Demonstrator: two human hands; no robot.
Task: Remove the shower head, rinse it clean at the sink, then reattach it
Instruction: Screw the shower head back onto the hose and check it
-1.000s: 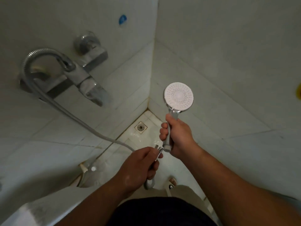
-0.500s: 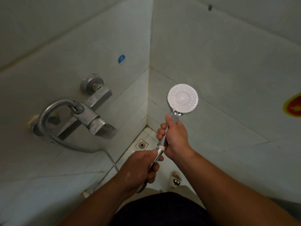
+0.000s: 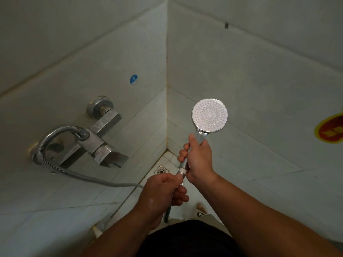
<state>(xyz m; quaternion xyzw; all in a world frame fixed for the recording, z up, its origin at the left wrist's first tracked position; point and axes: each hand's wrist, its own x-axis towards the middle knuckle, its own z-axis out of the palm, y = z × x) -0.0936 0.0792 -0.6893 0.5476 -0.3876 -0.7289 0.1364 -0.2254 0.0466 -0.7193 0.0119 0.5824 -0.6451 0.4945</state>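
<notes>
Blue round sticker (image 3: 133, 79), upper centre-left, and red-and-yellow sticker (image 3: 332, 131), right edge: writing on both illegible. Shower head (image 3: 209, 115) is right of centre, upright, spray face toward the camera. Right hand (image 3: 199, 160): fingers wrapped round its handle. Left hand (image 3: 163, 191), just below: fingers closed on the hose (image 3: 59, 128) connector at the handle's base.

I see a round shower head (image 3: 209, 115) with glossy chrome rim and matt white face, a ribbed metal hose (image 3: 48, 140), dull square metal tap (image 3: 101, 141), smooth white tiles (image 3: 259, 75).
</notes>
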